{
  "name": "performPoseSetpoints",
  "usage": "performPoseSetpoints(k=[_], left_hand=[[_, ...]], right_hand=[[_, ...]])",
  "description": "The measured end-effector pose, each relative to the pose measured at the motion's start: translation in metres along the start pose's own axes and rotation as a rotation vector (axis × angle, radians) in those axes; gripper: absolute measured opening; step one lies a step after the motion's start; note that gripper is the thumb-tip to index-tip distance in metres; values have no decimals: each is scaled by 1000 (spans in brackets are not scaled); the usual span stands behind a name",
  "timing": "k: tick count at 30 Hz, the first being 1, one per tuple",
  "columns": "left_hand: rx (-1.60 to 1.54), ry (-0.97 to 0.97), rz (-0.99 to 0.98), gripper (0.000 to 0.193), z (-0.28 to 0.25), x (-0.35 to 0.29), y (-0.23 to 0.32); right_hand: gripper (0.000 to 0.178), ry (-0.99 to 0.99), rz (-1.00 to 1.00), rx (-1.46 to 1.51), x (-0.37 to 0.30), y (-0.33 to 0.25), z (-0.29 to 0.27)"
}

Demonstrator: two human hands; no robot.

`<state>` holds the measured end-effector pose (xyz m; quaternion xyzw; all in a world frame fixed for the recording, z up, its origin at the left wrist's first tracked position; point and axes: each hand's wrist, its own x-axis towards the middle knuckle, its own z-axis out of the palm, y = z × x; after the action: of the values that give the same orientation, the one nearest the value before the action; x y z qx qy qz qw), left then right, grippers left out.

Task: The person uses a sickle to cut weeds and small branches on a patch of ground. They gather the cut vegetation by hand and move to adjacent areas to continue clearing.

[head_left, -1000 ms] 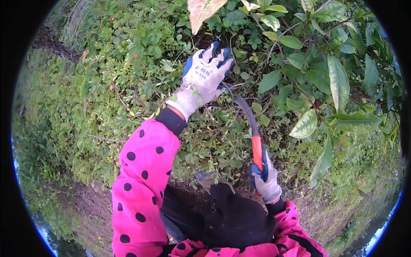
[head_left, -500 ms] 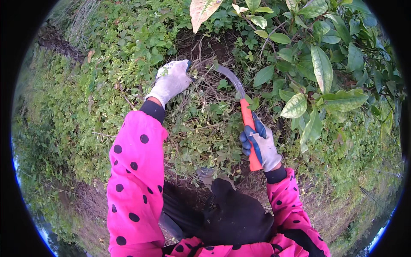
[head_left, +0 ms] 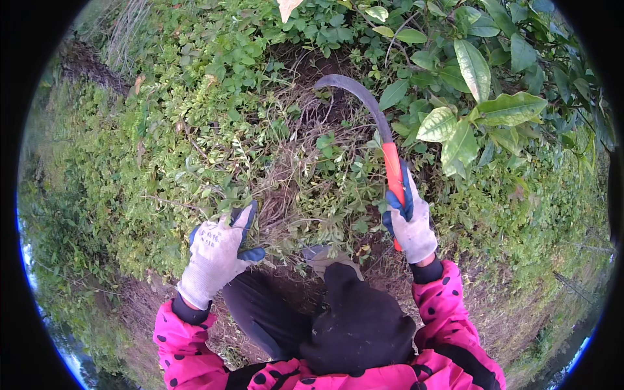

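Note:
My right hand [head_left: 411,224], in a white glove with blue palm and fingers, is wrapped round the orange handle of a sickle [head_left: 374,104]. The curved dark blade arches up and to the left over the weeds, its tip above a patch of dry stems and bare soil [head_left: 328,107]. My left hand [head_left: 218,250], gloved the same way, is low at the left, beside my knee. Its thumb and forefinger stand apart, with nothing visible between them. Leafy weeds [head_left: 227,195] touch or partly cover its fingertips.
A shrub with broad, pale-veined leaves [head_left: 513,109] hangs in from the upper right, close to the blade. Dense low weeds [head_left: 149,156] spread across the left. My shoe [head_left: 331,260] and dark-clothed legs [head_left: 273,312] are at the bottom middle.
My left hand has come down and back toward me from the stems, and its fingers have spread. The sickle in my right hand has swung a little to the right, away from the left hand.

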<state>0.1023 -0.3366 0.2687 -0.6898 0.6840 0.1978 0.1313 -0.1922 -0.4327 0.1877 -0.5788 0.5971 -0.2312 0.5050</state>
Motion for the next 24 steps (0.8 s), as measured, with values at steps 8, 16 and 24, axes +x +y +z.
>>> performPoseSetpoints(k=[8, 16, 24], left_hand=[[43, 596, 138, 92, -9, 181, 56], [-51, 121, -231, 46, 17, 279, 5], [-231, 384, -3, 32, 21, 213, 12]], right_hand=[[64, -38, -501, -513, 86, -20, 27], [65, 16, -588, -424, 58, -1, -8], [63, 22, -398, -470, 22, 31, -32]])
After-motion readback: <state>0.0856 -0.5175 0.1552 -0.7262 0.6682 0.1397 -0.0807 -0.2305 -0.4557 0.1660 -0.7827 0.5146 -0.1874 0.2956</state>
